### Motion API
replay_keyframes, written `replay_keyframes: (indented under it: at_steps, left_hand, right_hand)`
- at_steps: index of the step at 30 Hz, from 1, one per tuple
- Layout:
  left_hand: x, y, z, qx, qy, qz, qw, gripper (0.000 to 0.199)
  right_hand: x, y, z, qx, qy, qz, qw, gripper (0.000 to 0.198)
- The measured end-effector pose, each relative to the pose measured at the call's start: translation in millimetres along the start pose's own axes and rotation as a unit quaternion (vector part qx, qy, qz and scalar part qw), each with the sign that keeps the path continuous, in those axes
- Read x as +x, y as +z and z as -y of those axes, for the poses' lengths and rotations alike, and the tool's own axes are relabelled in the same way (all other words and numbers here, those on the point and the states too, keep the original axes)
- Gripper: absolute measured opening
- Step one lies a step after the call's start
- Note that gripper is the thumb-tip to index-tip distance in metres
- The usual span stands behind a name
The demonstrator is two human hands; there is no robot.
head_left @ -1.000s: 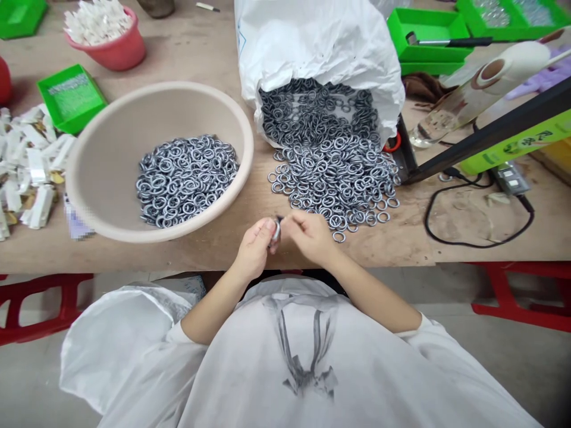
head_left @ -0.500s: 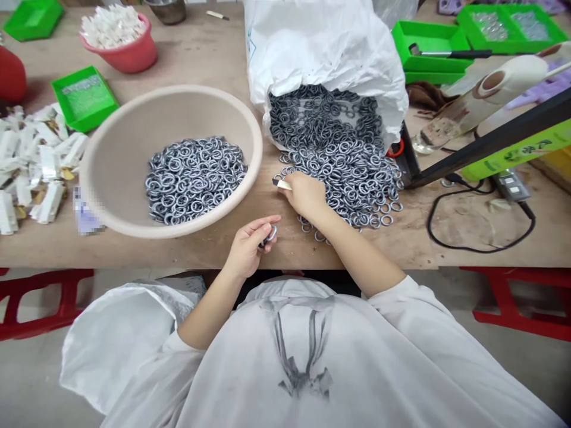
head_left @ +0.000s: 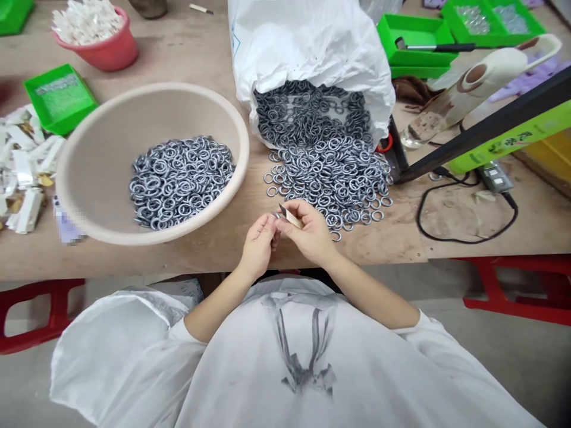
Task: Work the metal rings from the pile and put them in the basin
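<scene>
My left hand is closed on a grey ring, mostly hidden by the fingers. Against its fingertips, my right hand is closed around a small knife with a pale handle and a dark pointed tip. Both hands meet above the table's front edge. Just beyond the right hand lies a heap of loose grey rings, spilling from the mouth of a white sack. To the left stands a wide beige basin with a pile of similar rings inside.
White plastic pieces lie at the far left, near a green tray and a pink tub. On the right are a black-and-green bar, a black cable, a clear bottle and more green trays.
My right hand has come back from the ring heap, with the knife, to meet my left hand. The left hand has shifted slightly right, and the whole view has shifted a little.
</scene>
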State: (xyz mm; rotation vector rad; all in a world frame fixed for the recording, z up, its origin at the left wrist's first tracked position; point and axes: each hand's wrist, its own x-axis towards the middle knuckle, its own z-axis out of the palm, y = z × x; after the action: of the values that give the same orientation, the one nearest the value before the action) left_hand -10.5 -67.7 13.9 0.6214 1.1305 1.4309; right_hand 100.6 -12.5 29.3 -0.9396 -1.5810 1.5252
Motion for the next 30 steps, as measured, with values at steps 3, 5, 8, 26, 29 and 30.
replay_keyframes:
  at_steps: [3,5,8,26,29,30]
  left_hand:
    - [-4,3,-8,-0.021,-0.022,0.017,0.999,0.041]
    - [-6,3,-13,-0.039,-0.03,0.017,0.999,0.043]
    - [-7,2,-17,-0.056,-0.035,-0.013,0.998,0.041]
    - [-16,-23,-16,-0.061,-0.032,0.055,0.996,0.028]
    - [-13,-30,-18,-0.093,-0.053,0.017,0.994,0.02]
    - [-12,-33,-19,-0.103,-0.062,0.005,0.993,0.019]
  right_hand:
    - [4,-8,2,-0.064,-0.035,0.001,0.997,0.043]
    - [4,-13,3,-0.115,-0.061,0.007,0.992,0.048]
    - [-2,-15,5,-0.217,-0.119,0.051,0.967,0.049]
    - [62,-13,-11,-0.531,-0.044,0.038,0.845,0.034]
    - [80,-3,-13,-0.603,-0.021,0.061,0.795,0.029]
    - [84,-1,-13,-0.609,-0.015,0.063,0.791,0.026]
